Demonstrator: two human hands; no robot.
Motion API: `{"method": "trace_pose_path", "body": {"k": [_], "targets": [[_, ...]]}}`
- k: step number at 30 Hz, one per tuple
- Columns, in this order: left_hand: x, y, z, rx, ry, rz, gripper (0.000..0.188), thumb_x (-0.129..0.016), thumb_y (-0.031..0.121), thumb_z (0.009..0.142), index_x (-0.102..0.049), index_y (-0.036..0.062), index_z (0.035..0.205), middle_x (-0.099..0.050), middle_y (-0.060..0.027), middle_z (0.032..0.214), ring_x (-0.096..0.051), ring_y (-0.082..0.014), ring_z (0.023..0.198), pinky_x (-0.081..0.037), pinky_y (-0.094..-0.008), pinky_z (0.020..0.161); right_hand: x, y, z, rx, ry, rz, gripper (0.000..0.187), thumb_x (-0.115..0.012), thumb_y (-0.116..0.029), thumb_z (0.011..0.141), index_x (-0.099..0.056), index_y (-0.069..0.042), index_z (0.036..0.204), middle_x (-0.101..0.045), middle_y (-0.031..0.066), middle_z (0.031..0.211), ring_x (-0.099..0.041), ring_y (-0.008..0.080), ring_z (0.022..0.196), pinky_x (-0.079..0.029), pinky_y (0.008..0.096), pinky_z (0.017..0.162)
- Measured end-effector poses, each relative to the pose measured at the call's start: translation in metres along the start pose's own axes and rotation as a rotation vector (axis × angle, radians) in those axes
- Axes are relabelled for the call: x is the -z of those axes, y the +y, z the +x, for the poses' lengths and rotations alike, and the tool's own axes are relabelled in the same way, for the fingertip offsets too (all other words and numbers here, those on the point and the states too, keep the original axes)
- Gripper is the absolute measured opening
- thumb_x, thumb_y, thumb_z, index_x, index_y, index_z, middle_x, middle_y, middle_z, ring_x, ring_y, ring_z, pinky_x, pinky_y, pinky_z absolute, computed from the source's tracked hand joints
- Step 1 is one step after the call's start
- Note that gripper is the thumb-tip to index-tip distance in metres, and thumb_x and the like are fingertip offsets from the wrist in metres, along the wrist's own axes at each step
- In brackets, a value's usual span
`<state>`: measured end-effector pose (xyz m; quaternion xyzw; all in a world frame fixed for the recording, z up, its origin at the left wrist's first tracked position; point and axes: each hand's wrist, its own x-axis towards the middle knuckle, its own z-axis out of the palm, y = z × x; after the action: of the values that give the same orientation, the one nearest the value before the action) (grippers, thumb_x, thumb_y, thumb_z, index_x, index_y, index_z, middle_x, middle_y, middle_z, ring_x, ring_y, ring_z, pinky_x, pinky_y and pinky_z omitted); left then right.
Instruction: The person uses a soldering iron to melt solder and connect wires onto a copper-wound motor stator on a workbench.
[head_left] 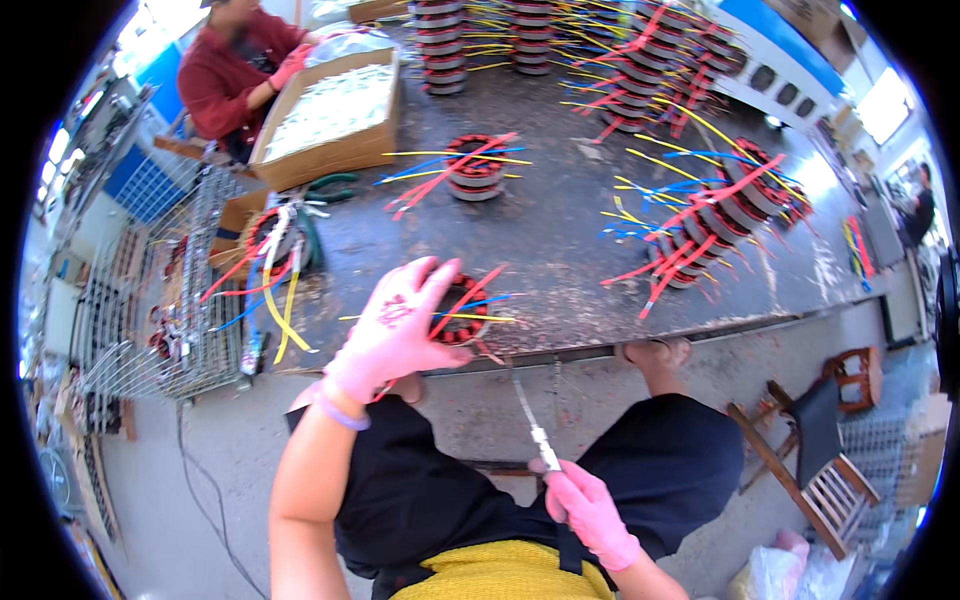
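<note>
Both my hands wear pink gloves. At the table's near edge my left hand (395, 325) is closed round the side of a motor stator (466, 326), a ring with red and black windings. Red, blue and yellow lead wires lie across its top. In front of my lap my right hand (592, 512) grips a thin-shafted hand tool (540, 437) with a pale metal collar. Its shaft points up toward the table edge, just right of the stator, and the kind of tip is too small to tell. A second stator (476, 172) stands farther back on the dark table (560, 180).
Stacked stators (720, 215) lean at the right, wires sticking out; more stacks stand behind. A cardboard box (330, 150) of pale pieces, green-handled pliers (333, 185) and a wire basket (160, 290) are on the left. A person in red (235, 75) works beyond the box.
</note>
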<state>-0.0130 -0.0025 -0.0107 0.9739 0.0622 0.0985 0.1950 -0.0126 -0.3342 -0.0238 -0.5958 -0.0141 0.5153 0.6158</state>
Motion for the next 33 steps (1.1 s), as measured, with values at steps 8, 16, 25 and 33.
{"method": "trace_pose_path", "body": {"k": [8, 16, 25, 33], "targets": [[0.005, 0.001, 0.01, -0.012, -0.069, -0.06, 0.095, -0.088, 0.029, 0.058, -0.049, 0.0059, 0.141, -0.054, -0.0166, 0.132, -0.052, -0.0367, 0.123, -0.042, -0.0432, 0.105, 0.001, 0.004, 0.006, 0.041, -0.006, -0.043, 0.038, -0.048, -0.026, 0.105, -0.057, 0.0, 0.131, -0.046, -0.0053, 0.065, -0.041, 0.0045, 0.059, -0.032, 0.0225, 0.054], [0.002, 0.003, 0.014, -0.018, -0.061, -0.077, 0.095, -0.088, 0.03, 0.058, -0.048, 0.006, 0.141, -0.053, -0.0178, 0.135, -0.051, -0.0374, 0.125, -0.041, -0.0438, 0.106, 0.002, 0.003, 0.005, 0.031, -0.004, -0.069, 0.038, -0.048, -0.026, 0.105, -0.057, 0.0, 0.131, -0.047, -0.0052, 0.063, -0.041, 0.0045, 0.057, -0.033, 0.0222, 0.054], [0.008, -0.002, 0.01, -0.03, -0.045, -0.114, 0.094, -0.087, 0.036, 0.063, -0.047, 0.0032, 0.141, -0.052, -0.0228, 0.136, -0.05, -0.0392, 0.125, -0.039, -0.0429, 0.108, -0.01, -0.008, 0.005, 0.04, 0.05, -0.106, 0.034, -0.048, -0.021, 0.105, -0.059, 0.001, 0.127, -0.046, -0.0054, 0.064, -0.04, 0.004, 0.056, -0.032, 0.0213, 0.053], [-0.009, -0.013, 0.005, -0.061, -0.008, -0.075, 0.099, -0.088, 0.038, 0.061, -0.044, 0.0072, 0.144, -0.05, -0.0187, 0.137, -0.05, -0.0387, 0.125, -0.038, -0.0457, 0.109, -0.01, -0.002, 0.006, 0.134, 0.081, -0.199, 0.032, -0.048, -0.028, 0.105, -0.05, -0.01, 0.078, -0.04, -0.005, 0.059, -0.035, 0.0051, 0.051, -0.024, 0.0235, 0.048]]}}
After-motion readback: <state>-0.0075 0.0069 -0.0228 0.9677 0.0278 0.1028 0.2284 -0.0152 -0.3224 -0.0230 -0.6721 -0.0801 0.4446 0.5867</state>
